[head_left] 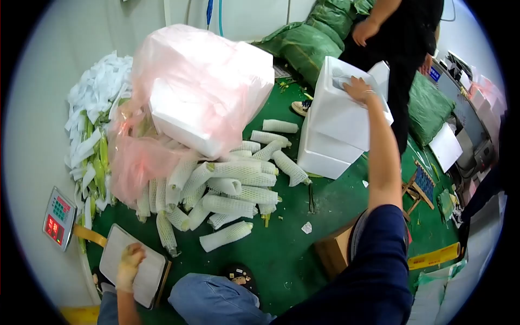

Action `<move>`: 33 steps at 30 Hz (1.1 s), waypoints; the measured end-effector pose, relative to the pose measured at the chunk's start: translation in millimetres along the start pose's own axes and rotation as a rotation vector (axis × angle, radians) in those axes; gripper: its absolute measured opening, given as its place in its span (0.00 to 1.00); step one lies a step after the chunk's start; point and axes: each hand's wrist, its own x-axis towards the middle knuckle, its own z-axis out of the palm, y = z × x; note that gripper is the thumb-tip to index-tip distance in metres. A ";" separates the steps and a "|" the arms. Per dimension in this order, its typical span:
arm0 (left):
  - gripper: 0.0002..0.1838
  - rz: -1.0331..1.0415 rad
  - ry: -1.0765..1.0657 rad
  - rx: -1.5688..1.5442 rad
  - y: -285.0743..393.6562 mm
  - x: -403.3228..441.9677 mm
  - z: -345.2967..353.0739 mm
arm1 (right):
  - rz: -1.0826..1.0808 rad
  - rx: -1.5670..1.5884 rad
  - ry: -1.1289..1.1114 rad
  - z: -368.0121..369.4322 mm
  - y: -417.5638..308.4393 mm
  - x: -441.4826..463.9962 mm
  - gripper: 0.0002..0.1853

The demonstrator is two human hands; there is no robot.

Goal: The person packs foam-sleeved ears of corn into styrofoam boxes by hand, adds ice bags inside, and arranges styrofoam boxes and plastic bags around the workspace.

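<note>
My right hand (358,91) reaches out to the white foam box (338,116), its fingers hooked over the rim into the open top. The box stands tilted on the floor, with another white foam piece (325,157) against its lower part. Over the platform of a weighing scale (114,252) is my left hand (131,262), its fingers curled and no object visible in them. Between my hands lies a heap of corn cobs in white foam net sleeves (233,205). Another white foam box (181,116), draped in a pink plastic bag (216,70), sits on the heap.
Green woven sacks (303,46) lie at the back. A person in dark clothes (403,43) stands just behind the foam box. Along the left wall are more corn and white sleeves (100,97). The scale's display (58,219) is lit red. A cardboard box (336,246) stands under my right arm.
</note>
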 end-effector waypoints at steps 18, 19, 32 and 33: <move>0.14 -0.421 0.162 0.606 -131.8 -196.8 -72.3 | -0.415 0.301 0.465 52.8 65.1 20.6 0.36; 0.15 -0.454 0.259 0.709 -124.4 -199.4 -65.3 | -0.447 0.244 0.507 63.1 58.2 15.7 0.36; 0.07 -0.310 -0.487 0.910 -190.0 -194.7 -102.1 | -0.311 -0.102 0.254 12.9 40.7 5.5 0.48; 0.07 -0.367 -0.473 0.799 -175.9 -188.9 -103.0 | -0.317 -0.114 0.277 12.8 43.6 12.9 0.47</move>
